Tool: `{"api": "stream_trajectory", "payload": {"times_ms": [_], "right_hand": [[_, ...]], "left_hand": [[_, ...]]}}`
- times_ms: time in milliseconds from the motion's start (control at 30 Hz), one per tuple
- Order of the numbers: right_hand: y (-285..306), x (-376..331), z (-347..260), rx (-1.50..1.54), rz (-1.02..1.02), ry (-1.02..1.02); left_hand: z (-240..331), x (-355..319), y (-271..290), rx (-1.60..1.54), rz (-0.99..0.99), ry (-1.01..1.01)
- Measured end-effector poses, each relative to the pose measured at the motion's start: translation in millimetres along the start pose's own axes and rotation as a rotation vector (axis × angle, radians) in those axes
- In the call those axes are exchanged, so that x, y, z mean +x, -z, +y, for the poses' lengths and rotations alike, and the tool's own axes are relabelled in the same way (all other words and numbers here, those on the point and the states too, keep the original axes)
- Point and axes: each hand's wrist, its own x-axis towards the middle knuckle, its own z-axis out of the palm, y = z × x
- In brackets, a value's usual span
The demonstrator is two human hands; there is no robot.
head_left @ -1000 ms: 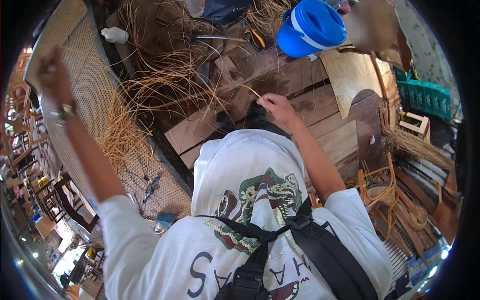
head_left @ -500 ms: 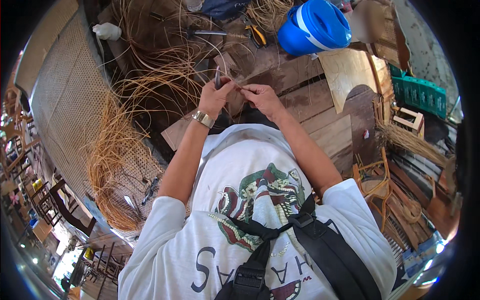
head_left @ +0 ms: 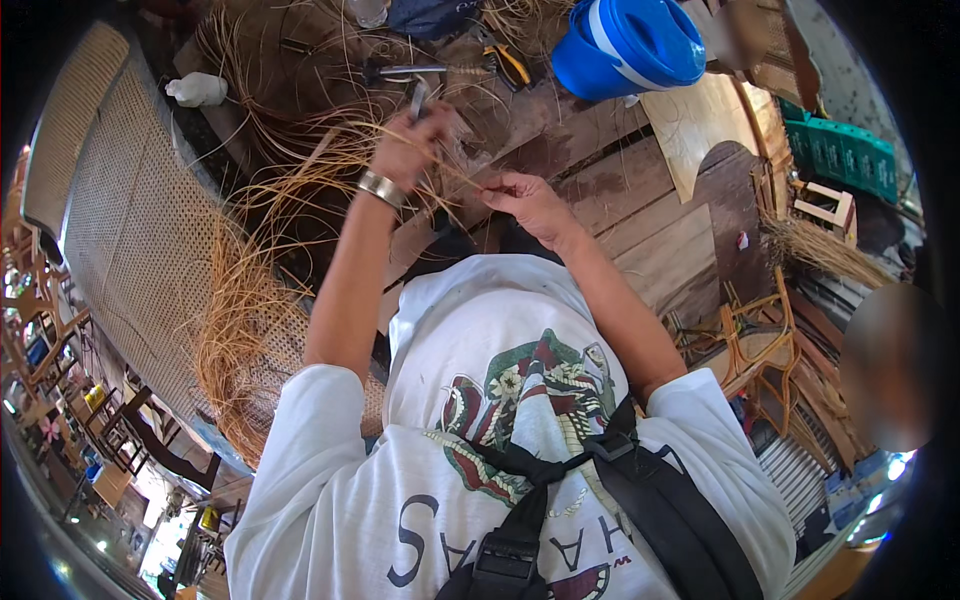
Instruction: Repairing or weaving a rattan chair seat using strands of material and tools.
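My right hand (head_left: 535, 208) is closed in a pinch on the end of a thin rattan strand (head_left: 460, 177). That strand runs up and left to my left hand (head_left: 408, 148), which wears a metal watch and is smeared by motion. A slim grey tool (head_left: 418, 100), perhaps a small knife, sticks up out of the left hand's closed fingers. Close by on the left lies a loose tangle of tan rattan strands (head_left: 290, 180). More strands, in a thick bundle (head_left: 225, 350), hang over a woven cane panel (head_left: 140, 200).
A hammer (head_left: 410, 70) and orange-black pliers (head_left: 510, 65) lie beyond my hands. The blue lidded jug (head_left: 625, 50) stands at far right, a white bottle (head_left: 197, 90) at far left. Wooden boards (head_left: 610, 185) lie below; a green crate (head_left: 845, 155) and a straw broom (head_left: 820, 245) are rightward.
My left hand has moved up and left, away from my right hand, which keeps its pinch. The strand between them now shows longer. The view has shifted slightly.
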Motion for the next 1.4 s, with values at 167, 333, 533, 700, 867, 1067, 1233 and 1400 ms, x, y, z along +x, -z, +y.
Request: {"api": "stream_trajectory", "payload": {"times_ms": [167, 333, 533, 700, 867, 1067, 1233, 1400], "right_hand": [[-5.7, 5.9, 4.2, -0.417, 0.0, 0.033], [-13.0, 0.4, -6.7, -0.431, -0.037, 0.036], [-26.9, 2.6, -18.2, -0.392, -0.05, -0.006], [-25.7, 5.9, -7.3, -0.287, -0.03, 0.009], [-6.9, 1.3, -5.8, -0.355, 0.172, -0.059], [12.4, 33.8, 23.0, -0.756, 0.23, 0.033], [-10.2, 64.4, 23.7, -0.43, 0.28, 0.03], [-26.8, 84.0, 14.1, -1.046, 0.513, 0.17]], "left_hand": [[26.0, -17.0, 151.5, 1.121, 0.925, -0.258], [7.9, -133.3, 112.8, 1.034, 0.655, 0.004], [-8.8, -133.1, 18.2, 0.147, 0.096, 0.134], [-29.7, -63.3, 14.5, -0.006, 0.051, 0.046], [-3.7, -17.7, -3.2, 0.166, -0.262, -0.072], [-31.8, 33.4, 36.3, 0.636, -0.217, 0.011], [-12.8, 50.9, 35.1, 0.909, 0.093, -0.059], [-35.4, 91.8, 44.4, 0.852, 0.15, -0.027]]}}
